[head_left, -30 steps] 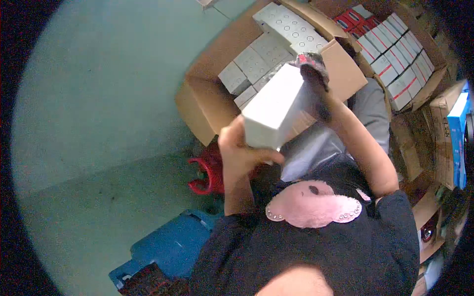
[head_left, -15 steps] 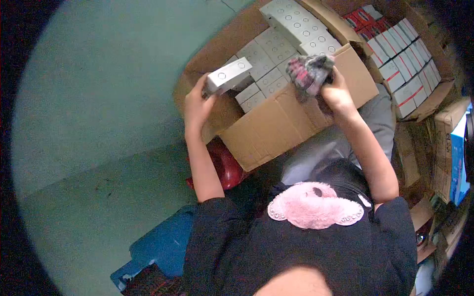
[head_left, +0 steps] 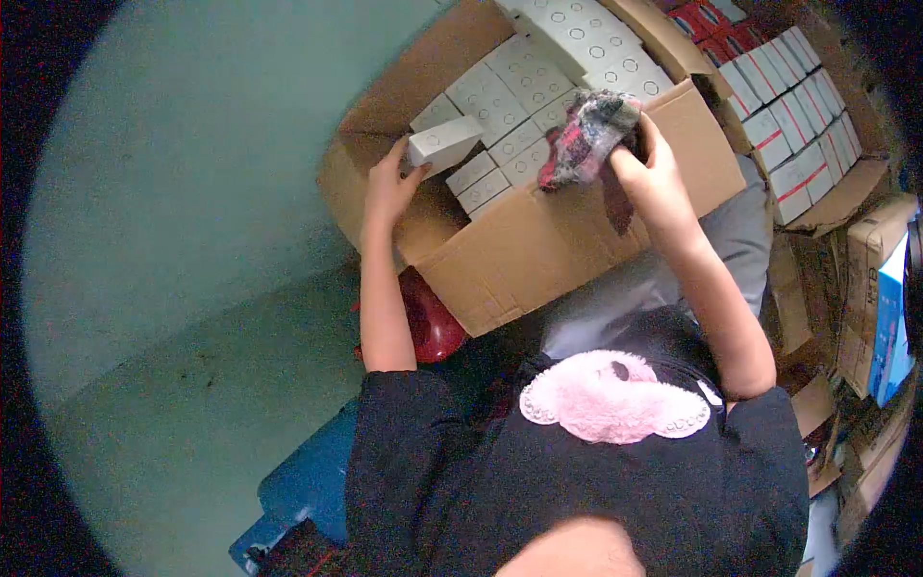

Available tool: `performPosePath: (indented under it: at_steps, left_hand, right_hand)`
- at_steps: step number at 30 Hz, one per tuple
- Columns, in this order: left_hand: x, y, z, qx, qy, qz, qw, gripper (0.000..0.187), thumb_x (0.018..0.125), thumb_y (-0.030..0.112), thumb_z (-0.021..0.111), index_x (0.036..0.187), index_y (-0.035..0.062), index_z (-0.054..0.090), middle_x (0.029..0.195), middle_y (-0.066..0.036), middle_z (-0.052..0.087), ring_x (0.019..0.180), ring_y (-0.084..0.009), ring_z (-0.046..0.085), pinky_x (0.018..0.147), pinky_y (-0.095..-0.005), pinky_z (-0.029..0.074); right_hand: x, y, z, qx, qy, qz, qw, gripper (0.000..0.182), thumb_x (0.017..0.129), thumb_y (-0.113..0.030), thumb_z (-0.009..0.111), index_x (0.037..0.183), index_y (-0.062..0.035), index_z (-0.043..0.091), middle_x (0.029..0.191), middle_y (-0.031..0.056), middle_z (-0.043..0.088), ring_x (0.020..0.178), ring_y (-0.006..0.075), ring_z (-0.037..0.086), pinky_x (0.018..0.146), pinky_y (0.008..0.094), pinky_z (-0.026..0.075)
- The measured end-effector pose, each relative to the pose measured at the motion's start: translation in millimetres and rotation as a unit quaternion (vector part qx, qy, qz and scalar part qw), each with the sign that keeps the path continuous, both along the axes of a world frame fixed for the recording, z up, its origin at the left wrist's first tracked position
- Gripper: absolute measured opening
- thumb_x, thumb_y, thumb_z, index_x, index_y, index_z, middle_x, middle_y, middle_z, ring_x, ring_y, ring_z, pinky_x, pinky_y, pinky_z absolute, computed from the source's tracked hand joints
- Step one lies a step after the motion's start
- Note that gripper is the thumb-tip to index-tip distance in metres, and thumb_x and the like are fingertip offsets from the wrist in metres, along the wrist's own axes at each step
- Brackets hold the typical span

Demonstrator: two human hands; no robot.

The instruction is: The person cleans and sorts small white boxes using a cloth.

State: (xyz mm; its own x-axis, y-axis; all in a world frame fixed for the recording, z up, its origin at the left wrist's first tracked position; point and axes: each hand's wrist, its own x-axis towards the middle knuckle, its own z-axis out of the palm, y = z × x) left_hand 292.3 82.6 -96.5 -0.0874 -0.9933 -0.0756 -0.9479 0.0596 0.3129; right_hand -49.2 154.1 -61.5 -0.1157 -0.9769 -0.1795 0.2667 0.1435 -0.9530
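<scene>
My left hand [head_left: 392, 185] grips a small white box [head_left: 445, 144] by its near end, over the left part of an open cardboard carton [head_left: 538, 262]. Rows of similar white boxes [head_left: 505, 91], each with a ring mark on its end, fill much of that carton, and a few stand higher at its far right. Closed around a crumpled, multicoloured cloth [head_left: 588, 139] in grey, black and pinkish red, my right hand [head_left: 654, 178] is above the carton's near wall. Its fingertips are partly hidden by the cloth.
A second open carton [head_left: 846, 197] at the right holds white boxes with red stripes [head_left: 793, 125] and red boxes [head_left: 716, 34]. A red, shiny object [head_left: 435, 322] lies below the first carton's left corner. A blue item [head_left: 312, 471] is at lower left, beside the pale green wall [head_left: 192, 192].
The white box in my left hand has come down lower into the carton and tilted. My right hand has turned, swinging the cloth slightly left.
</scene>
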Motion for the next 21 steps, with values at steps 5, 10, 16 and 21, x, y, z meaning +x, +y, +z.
performPosePath:
  at_steps: [5,10,16,21]
  left_hand:
    - [11,1,-4,0.014,0.018,-0.007,1.0,0.059,0.08,0.023,0.072,0.132,0.0048,0.052,0.113,-0.025,0.063,0.099,-0.036,0.066,0.084,-0.0403,0.051]
    - [17,2,7,0.06,0.023,-0.019,0.998,0.059,0.08,0.023,0.071,0.133,0.0043,0.05,0.111,-0.026,0.064,0.099,-0.0367,0.065,0.084,-0.0408,0.051]
    - [19,-1,-1,0.069,-0.014,-0.028,0.997,0.059,0.08,0.023,0.071,0.132,0.005,0.048,0.112,-0.027,0.062,0.103,-0.039,0.063,0.087,-0.0437,0.05]
    - [14,-11,-23,0.088,-0.073,-0.072,0.991,0.054,0.082,0.02,0.068,0.13,0.0056,0.05,0.115,-0.025,0.062,0.105,-0.0411,0.06,0.091,-0.0471,0.048]
  right_hand:
    - [-1,1,10,-0.003,0.006,0.014,1.0,0.033,0.085,-0.006,0.055,0.118,0.0026,0.057,0.107,0.0082,0.065,0.101,0.0148,0.059,0.095,0.0294,0.044]
    - [-6,-1,12,-0.056,0.034,0.012,0.998,0.03,0.086,-0.003,0.054,0.115,0.0038,0.059,0.103,0.0079,0.066,0.098,0.0134,0.06,0.092,0.0283,0.045]
    - [-11,0,7,-0.027,0.021,0.007,0.999,0.029,0.086,-0.002,0.053,0.114,0.0038,0.06,0.102,0.0075,0.067,0.095,0.0126,0.06,0.089,0.0279,0.047]
    - [-9,0,5,-0.013,-0.01,0.01,1.0,0.028,0.086,-0.002,0.054,0.113,0.0038,0.06,0.101,0.0066,0.067,0.095,0.0122,0.06,0.089,0.0277,0.047]
